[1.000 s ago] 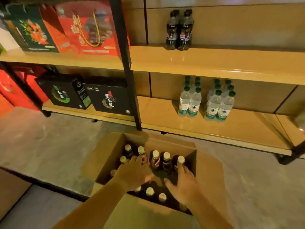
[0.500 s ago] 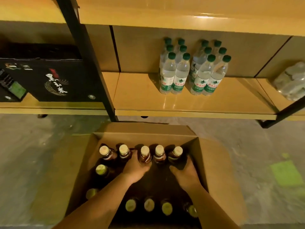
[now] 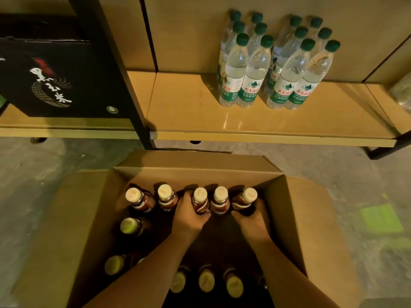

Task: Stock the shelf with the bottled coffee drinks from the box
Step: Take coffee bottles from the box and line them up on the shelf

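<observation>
Against half a second ago, the view sits closer to the box (image 3: 311, 218) and the upper shelf board has left the top edge. Both hands match their earlier places. Beyond the box's far-left corner a black carton (image 3: 51, 74) stands on the shelf (image 3: 195, 121), beside a black post (image 3: 124, 85). Inside the box, five coffee bottles (image 3: 165, 197) line the far wall. More run down the left wall and near edge, leaving a dark gap mid-box. The left hand (image 3: 189, 216) curls its fingers round the third bottle (image 3: 200, 200). The right hand (image 3: 253, 218) wraps the fifth bottle (image 3: 245, 200), close to the box's right wall. Beyond the far wall, open shelf board runs from the post to the water bottles (image 3: 278, 70).
</observation>
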{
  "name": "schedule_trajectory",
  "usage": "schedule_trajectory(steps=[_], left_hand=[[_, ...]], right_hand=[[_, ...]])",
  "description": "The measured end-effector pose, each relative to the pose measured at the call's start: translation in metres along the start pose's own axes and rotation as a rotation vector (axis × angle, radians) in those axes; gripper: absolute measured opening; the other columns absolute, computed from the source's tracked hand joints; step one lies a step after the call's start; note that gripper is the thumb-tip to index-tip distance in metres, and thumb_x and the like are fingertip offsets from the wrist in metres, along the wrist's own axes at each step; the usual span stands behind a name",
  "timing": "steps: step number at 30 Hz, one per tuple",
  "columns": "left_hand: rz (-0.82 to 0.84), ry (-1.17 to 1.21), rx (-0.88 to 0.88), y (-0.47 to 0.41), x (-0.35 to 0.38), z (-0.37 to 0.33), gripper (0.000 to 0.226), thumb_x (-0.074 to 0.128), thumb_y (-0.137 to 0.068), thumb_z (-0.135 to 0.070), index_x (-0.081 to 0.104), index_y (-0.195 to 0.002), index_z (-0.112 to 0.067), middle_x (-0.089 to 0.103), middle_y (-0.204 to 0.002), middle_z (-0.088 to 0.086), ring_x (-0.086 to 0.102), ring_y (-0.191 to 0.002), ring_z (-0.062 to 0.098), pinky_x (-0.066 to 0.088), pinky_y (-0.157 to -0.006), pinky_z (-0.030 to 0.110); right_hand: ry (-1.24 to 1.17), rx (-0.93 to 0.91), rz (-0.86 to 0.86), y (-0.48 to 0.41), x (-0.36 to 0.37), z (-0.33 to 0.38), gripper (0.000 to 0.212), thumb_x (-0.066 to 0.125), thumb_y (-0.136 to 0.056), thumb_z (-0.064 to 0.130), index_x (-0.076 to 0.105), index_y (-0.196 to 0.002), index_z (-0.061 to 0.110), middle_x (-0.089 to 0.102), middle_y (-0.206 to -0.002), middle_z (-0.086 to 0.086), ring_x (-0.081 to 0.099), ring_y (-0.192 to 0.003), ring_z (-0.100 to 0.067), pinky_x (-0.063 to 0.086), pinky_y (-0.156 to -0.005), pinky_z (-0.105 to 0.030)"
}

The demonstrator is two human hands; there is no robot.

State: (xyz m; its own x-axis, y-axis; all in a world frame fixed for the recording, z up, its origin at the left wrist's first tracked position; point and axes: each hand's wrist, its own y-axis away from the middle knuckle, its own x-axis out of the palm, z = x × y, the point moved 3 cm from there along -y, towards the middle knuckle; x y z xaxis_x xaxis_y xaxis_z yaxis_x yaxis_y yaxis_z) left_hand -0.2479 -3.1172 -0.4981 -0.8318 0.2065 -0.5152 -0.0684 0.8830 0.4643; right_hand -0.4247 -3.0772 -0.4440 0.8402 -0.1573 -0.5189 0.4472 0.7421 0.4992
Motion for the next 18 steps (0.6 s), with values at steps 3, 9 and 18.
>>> schedule_trajectory(steps=[3,9,18], left_hand=[[-0.051,0.022,-0.005,-0.002,0.004,0.005,0.061,0.088,-0.072,-0.020,0.058,-0.125,-0.019,0.065,-0.120,-0.002,0.059,-0.121,0.019,0.043,-0.109,0.037],[-0.088,0.105,0.062,-0.002,0.002,0.006,0.041,0.088,-0.075,-0.021,0.066,-0.110,-0.019,0.071,-0.104,-0.005,0.066,-0.105,0.014,0.046,-0.094,0.028],[-0.021,0.075,0.227,0.037,-0.051,-0.038,0.040,0.086,-0.076,-0.033,0.068,-0.111,-0.033,0.073,-0.102,-0.017,0.064,-0.098,-0.004,0.048,-0.088,0.020]], right_hand=[[-0.034,-0.003,-0.004,-0.009,0.004,-0.002,0.033,0.074,-0.088,0.010,0.054,-0.111,0.021,0.062,-0.122,-0.007,0.057,-0.119,-0.026,0.040,-0.111,-0.045],[-0.069,-0.074,-0.070,-0.013,0.006,-0.004,0.031,0.077,-0.086,0.017,0.061,-0.112,0.024,0.066,-0.106,0.004,0.063,-0.104,-0.017,0.047,-0.106,-0.047],[-0.095,-0.141,-0.053,0.034,-0.035,0.037,0.044,0.077,-0.086,0.015,0.058,-0.121,0.035,0.063,-0.109,0.020,0.056,-0.111,-0.005,0.044,-0.107,-0.039]])
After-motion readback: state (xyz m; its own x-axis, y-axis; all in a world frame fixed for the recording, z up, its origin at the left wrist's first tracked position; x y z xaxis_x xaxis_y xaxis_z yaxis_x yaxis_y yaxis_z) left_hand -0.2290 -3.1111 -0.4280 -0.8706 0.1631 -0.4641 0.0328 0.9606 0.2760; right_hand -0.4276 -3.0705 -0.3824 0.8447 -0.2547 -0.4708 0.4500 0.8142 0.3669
